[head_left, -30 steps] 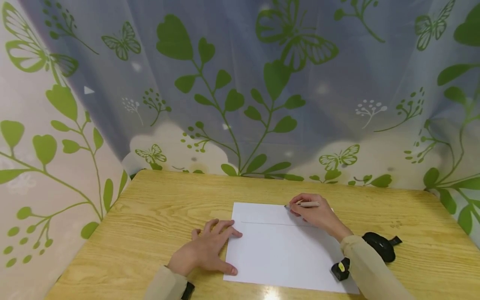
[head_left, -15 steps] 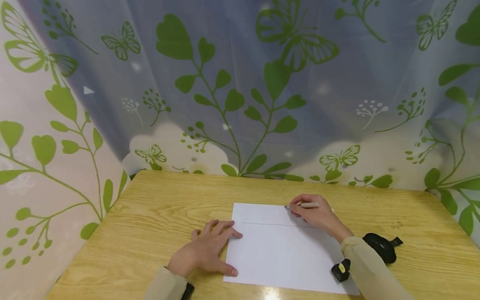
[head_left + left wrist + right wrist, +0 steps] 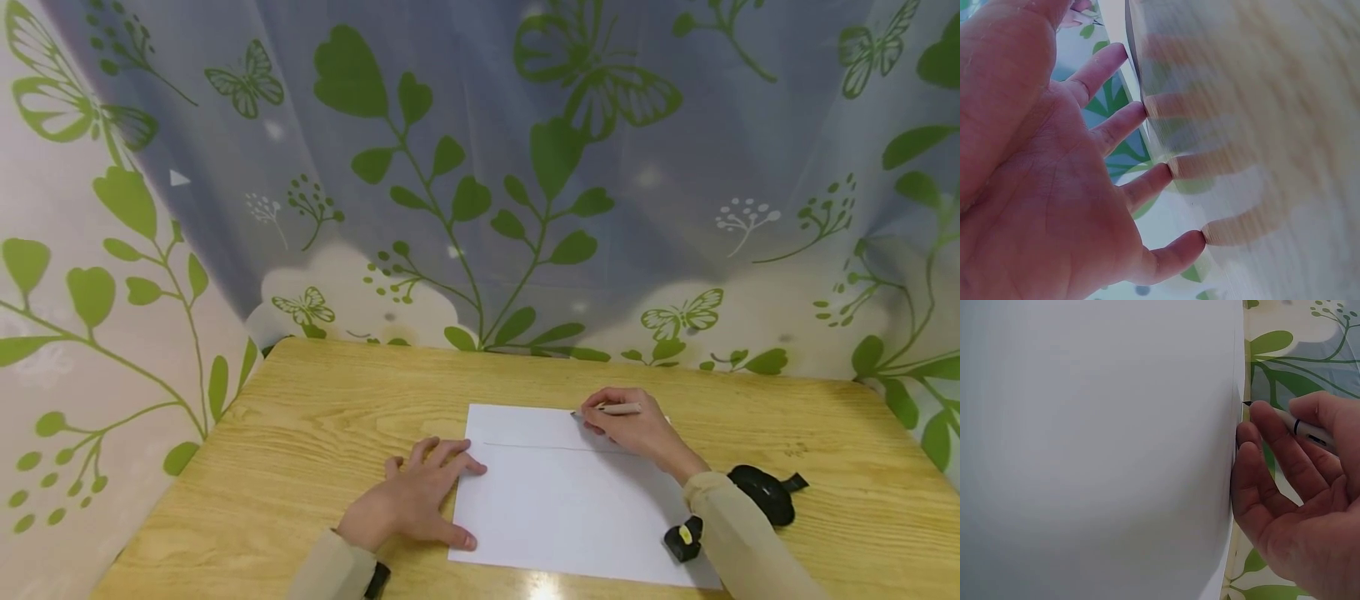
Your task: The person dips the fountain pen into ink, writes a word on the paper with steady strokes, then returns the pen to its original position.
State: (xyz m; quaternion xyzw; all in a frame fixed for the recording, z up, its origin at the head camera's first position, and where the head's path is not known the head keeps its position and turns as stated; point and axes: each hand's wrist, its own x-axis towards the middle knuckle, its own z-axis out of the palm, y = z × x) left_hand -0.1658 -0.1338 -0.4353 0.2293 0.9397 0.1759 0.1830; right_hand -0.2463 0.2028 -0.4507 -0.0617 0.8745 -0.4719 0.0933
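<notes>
A white sheet of paper (image 3: 555,508) lies on the wooden table, with one thin dark line drawn across its upper part. My right hand (image 3: 630,429) pinches a pale pen (image 3: 621,409) near the sheet's far edge. In the right wrist view the pen (image 3: 1288,420) shows a dark pointed tip, and the curled lower fingers of the right hand (image 3: 1300,506) rest against the paper. My left hand (image 3: 416,500) is spread at the sheet's left edge, thumb and fingertips on the paper or table. The left wrist view shows the fingers of the left hand (image 3: 1079,169) apart, fingertips touching the shiny surface.
A small black object with a yellow spot (image 3: 682,540) sits by the right forearm, over the sheet's right part. Beyond that forearm is a rounded black item with a strap (image 3: 761,494). A leaf-patterned curtain (image 3: 480,250) stands behind the wooden table (image 3: 300,433).
</notes>
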